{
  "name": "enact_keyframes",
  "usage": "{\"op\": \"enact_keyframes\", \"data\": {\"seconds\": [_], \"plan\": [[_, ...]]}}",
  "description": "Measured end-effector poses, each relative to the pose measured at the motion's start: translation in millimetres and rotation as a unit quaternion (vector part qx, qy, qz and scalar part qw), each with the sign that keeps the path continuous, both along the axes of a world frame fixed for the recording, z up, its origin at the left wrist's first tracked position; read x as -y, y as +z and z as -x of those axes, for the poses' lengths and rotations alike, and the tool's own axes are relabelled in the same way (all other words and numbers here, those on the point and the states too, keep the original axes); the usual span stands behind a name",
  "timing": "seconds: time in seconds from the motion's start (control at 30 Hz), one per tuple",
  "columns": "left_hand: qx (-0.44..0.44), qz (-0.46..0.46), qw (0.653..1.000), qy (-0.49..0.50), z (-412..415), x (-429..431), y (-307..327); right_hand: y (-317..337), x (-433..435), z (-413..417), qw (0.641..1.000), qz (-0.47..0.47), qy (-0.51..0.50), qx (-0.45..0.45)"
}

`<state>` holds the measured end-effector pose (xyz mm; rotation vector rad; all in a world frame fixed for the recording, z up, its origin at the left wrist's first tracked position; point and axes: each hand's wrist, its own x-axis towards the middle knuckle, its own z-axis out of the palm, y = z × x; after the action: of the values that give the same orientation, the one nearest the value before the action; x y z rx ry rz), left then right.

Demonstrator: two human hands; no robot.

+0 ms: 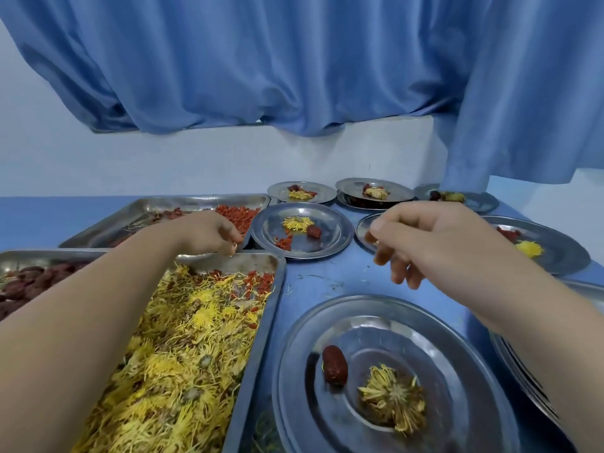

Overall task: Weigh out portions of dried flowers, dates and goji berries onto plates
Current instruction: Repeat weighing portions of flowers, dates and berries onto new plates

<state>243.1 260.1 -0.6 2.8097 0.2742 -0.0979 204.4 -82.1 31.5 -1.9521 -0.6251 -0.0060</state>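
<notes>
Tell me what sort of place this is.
Probably a small herbal-tea or food portioning workroom, not a home kitchen: bulk steel trays of dried yellow flowers and goji berries, plus many steel plates, each holding a similar small portion.

Soft even light; fisheye edges, slight blur.

Left hand [209, 232] curls over the goji tray [183, 201]; right hand [434, 237] hovers above a plate [362, 232].

Yellow, red and blue on silver metal
The dried flowers [183, 348] are bright yellow, the goji berries [235, 214] orange-red, the date [334, 366] dark red; plates [425, 328] shiny silver, surface [327, 279] and curtain [261, 60] plain blue.
</notes>
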Motion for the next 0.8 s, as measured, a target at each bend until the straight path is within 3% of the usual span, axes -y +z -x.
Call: {"op": "enact_keyframes", "data": {"seconds": [0.13, 0.27, 0.37, 0.57, 0.8], "plan": [[-0.013, 0.065, 0.998, 0.015, -8.5, -13.0, 0.2, -0.4, 0.1, -1.9, 1.0, -0.012, -0.002, 0.006], [0.065, 0.085, 0.993, 0.041, -19.2, -30.9, 5.1, -0.9, -1.1, -3.5, 1.0, -0.025, -0.001, 0.001], [0.107, 0.038, 0.991, 0.068, -31.9, -43.9, 5.0, -3.8, -3.2, -5.6, 0.999, -0.033, -0.003, 0.006], [0.039, -0.143, 0.987, 0.065, -55.2, -48.5, -25.0, -12.7, -6.3, -10.4, 0.999, -0.019, 0.0, 0.032], [-0.087, -0.154, 0.979, 0.098, -67.2, -53.8, -44.6, -20.0, -7.1, -14.6, 0.999, 0.017, 0.008, 0.041]]}}
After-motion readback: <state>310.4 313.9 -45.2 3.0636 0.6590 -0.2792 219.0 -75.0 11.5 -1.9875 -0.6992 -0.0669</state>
